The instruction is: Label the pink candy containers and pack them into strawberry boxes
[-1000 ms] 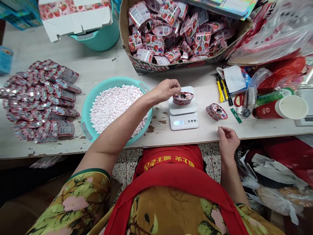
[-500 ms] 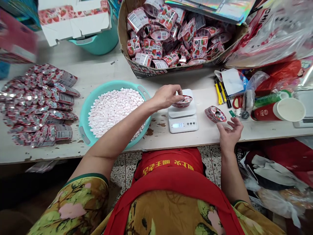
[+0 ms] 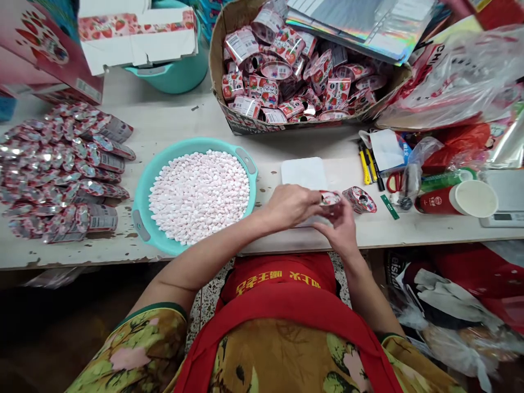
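Between my two hands, just over the near edge of the white scale (image 3: 303, 171), is a small pink-and-red tin (image 3: 329, 198). My left hand (image 3: 292, 204) has its fingers closed on the tin's left side. From the right, the fingers of my right hand (image 3: 341, 224) hold the same tin, with the thumb pointing left beneath it. The hands cover the scale's display. Another printed tin (image 3: 360, 200) rests on the table right of the scale. To the left is a turquoise basin (image 3: 141, 191) filled with small white and pale pink candies (image 3: 199, 196).
Rows of packed tins (image 3: 65, 169) lie at the left. Behind the scale stands a cardboard box (image 3: 254, 126) of similar tins. At the right are cutters (image 3: 365, 164), a green strip (image 3: 389, 207), a red paper cup (image 3: 454, 199) and plastic bags (image 3: 454, 82).
My left hand has lifted the tin off the scale and moved right and nearer to me. My right hand has come left from beside the other tin and taken hold too.
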`<control>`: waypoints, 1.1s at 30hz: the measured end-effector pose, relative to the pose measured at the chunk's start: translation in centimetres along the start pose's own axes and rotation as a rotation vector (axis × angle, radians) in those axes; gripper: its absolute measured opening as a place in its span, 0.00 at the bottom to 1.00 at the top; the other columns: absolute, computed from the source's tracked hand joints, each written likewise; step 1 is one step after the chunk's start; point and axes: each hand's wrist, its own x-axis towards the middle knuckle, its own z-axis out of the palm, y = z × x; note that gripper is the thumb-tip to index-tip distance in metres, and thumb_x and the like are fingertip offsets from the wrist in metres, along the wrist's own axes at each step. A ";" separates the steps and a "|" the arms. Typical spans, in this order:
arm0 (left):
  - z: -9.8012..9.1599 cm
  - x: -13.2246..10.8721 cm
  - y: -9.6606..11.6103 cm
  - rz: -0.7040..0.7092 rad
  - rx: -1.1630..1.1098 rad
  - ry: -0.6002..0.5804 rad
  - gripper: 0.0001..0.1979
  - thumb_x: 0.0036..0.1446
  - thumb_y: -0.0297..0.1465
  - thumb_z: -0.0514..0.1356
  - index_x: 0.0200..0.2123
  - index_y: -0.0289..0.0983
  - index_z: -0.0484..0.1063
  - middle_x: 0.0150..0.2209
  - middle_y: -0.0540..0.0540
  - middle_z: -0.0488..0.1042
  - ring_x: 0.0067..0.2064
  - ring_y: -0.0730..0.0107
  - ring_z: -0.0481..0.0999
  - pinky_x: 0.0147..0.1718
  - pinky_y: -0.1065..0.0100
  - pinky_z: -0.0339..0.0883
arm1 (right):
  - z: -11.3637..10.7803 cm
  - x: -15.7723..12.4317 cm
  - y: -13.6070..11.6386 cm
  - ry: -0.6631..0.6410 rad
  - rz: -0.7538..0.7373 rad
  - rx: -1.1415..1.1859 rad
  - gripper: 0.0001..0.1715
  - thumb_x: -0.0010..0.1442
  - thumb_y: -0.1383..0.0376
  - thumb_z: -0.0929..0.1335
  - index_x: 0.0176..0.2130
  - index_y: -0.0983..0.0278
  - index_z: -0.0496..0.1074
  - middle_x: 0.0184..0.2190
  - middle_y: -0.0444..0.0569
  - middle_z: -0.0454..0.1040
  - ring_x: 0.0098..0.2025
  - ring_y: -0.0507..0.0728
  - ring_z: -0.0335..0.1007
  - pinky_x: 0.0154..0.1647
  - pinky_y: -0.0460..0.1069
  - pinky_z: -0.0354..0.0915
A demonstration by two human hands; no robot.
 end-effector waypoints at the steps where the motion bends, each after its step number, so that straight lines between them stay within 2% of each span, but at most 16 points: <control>1: 0.4 -1.1 -0.1 -0.021 -0.145 0.026 0.10 0.60 0.40 0.66 0.33 0.39 0.80 0.29 0.46 0.78 0.32 0.67 0.74 0.33 0.68 0.57 | 0.4 0.2 -0.4 -0.099 0.088 0.057 0.40 0.47 0.47 0.80 0.53 0.59 0.70 0.48 0.51 0.77 0.47 0.61 0.76 0.47 0.55 0.75; 3: 1.7 -2.8 -0.8 -0.131 -0.498 0.153 0.12 0.59 0.41 0.66 0.30 0.38 0.78 0.26 0.49 0.75 0.28 0.72 0.70 0.30 0.70 0.57 | 0.4 0.5 -1.2 -0.204 0.227 0.098 0.35 0.44 0.49 0.81 0.46 0.61 0.73 0.38 0.47 0.80 0.39 0.58 0.76 0.44 0.53 0.75; 5: 3.2 -3.6 -1.9 -0.301 -0.893 0.287 0.19 0.60 0.47 0.64 0.30 0.37 0.76 0.23 0.51 0.70 0.24 0.77 0.64 0.25 0.72 0.54 | 0.0 0.6 -1.9 -0.219 0.283 0.082 0.33 0.42 0.51 0.82 0.43 0.61 0.74 0.35 0.46 0.80 0.37 0.57 0.75 0.43 0.53 0.74; 6: 3.9 -3.6 -2.5 -0.380 -1.076 0.316 0.22 0.61 0.51 0.62 0.31 0.36 0.76 0.23 0.51 0.69 0.22 0.78 0.62 0.23 0.73 0.52 | -0.2 0.6 -2.1 -0.221 0.286 0.070 0.33 0.42 0.52 0.82 0.44 0.61 0.74 0.36 0.46 0.81 0.37 0.57 0.76 0.43 0.52 0.74; 8: 5.2 -3.0 -3.4 -0.495 -1.362 0.293 0.28 0.61 0.56 0.59 0.33 0.35 0.76 0.24 0.51 0.68 0.21 0.80 0.61 0.20 0.74 0.49 | -0.3 0.8 -2.0 -0.234 0.287 0.048 0.34 0.41 0.53 0.83 0.45 0.61 0.75 0.37 0.47 0.81 0.37 0.58 0.76 0.42 0.52 0.74; 10: 6.2 -1.9 -4.0 -0.581 -1.515 0.270 0.31 0.60 0.58 0.59 0.32 0.33 0.77 0.25 0.49 0.70 0.20 0.80 0.63 0.18 0.75 0.47 | 0.2 1.1 -1.4 -0.235 0.328 0.047 0.35 0.40 0.52 0.83 0.44 0.62 0.75 0.37 0.47 0.81 0.36 0.58 0.75 0.40 0.53 0.74; 13: 7.0 -0.7 -4.5 -0.677 -1.587 0.289 0.31 0.60 0.57 0.60 0.29 0.32 0.76 0.24 0.47 0.72 0.19 0.81 0.63 0.17 0.75 0.43 | 1.2 1.5 -0.4 -0.220 0.404 0.056 0.36 0.40 0.50 0.82 0.44 0.62 0.74 0.35 0.46 0.80 0.33 0.56 0.74 0.37 0.53 0.75; 15: 7.1 -0.4 -4.6 -0.684 -1.589 0.309 0.30 0.62 0.55 0.60 0.28 0.31 0.76 0.23 0.47 0.73 0.19 0.82 0.62 0.16 0.74 0.42 | 1.5 1.8 -0.4 -0.230 0.397 0.043 0.36 0.40 0.50 0.82 0.44 0.62 0.74 0.35 0.45 0.80 0.33 0.55 0.73 0.37 0.52 0.74; 21: 6.6 -1.1 -4.0 -0.552 -1.590 0.305 0.29 0.61 0.55 0.61 0.29 0.33 0.79 0.27 0.44 0.78 0.25 0.75 0.73 0.24 0.73 0.63 | 0.7 1.8 -2.5 -0.256 0.313 -0.085 0.34 0.41 0.51 0.83 0.43 0.63 0.75 0.32 0.44 0.79 0.32 0.55 0.73 0.37 0.51 0.73; 25: 6.9 -1.4 -3.6 -0.643 -1.552 0.282 0.26 0.60 0.52 0.64 0.27 0.32 0.80 0.24 0.45 0.77 0.23 0.74 0.72 0.24 0.71 0.64 | 0.4 1.3 -3.1 -0.304 0.349 -0.090 0.34 0.42 0.49 0.82 0.42 0.64 0.74 0.31 0.45 0.79 0.32 0.56 0.73 0.35 0.52 0.73; 29: 7.1 -1.6 -3.2 -0.615 -1.636 0.273 0.28 0.64 0.52 0.59 0.30 0.31 0.81 0.27 0.42 0.80 0.25 0.72 0.75 0.27 0.70 0.68 | -0.1 0.9 -3.7 -0.303 0.272 -0.113 0.33 0.43 0.51 0.82 0.44 0.63 0.74 0.34 0.46 0.80 0.34 0.56 0.75 0.38 0.51 0.73; 33: 6.9 -1.6 -2.7 -0.646 -1.610 0.286 0.28 0.65 0.50 0.59 0.30 0.31 0.81 0.25 0.42 0.79 0.23 0.72 0.74 0.24 0.71 0.66 | -0.4 1.0 -3.4 -0.294 0.309 -0.130 0.32 0.43 0.50 0.82 0.41 0.63 0.74 0.31 0.45 0.80 0.31 0.56 0.73 0.35 0.51 0.71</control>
